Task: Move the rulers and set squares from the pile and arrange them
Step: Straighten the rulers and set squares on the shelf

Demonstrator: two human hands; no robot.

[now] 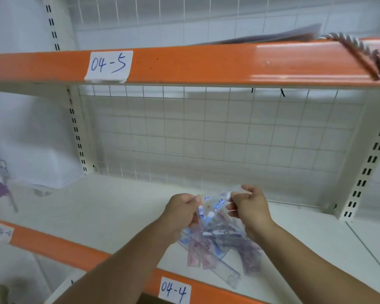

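**Both hands lift a clear piece above the pile on shelf 04-4**

A person's left hand (182, 208) and right hand (248, 207), fingers curled, pinch opposite ends of a clear piece (213, 205) of transparent plastic printed in blue and white; motion blur hides whether it is a ruler or a set square. It is held just above the pile (217, 249), a loose fan of see-through rulers and set squares tinted pink, purple and blue that overlap at odd angles. The pile lies on the white shelf (119, 205) near its orange front edge, beside a handwritten label (173, 290) reading "04-4". A wire grid (206, 132) backs the bay.
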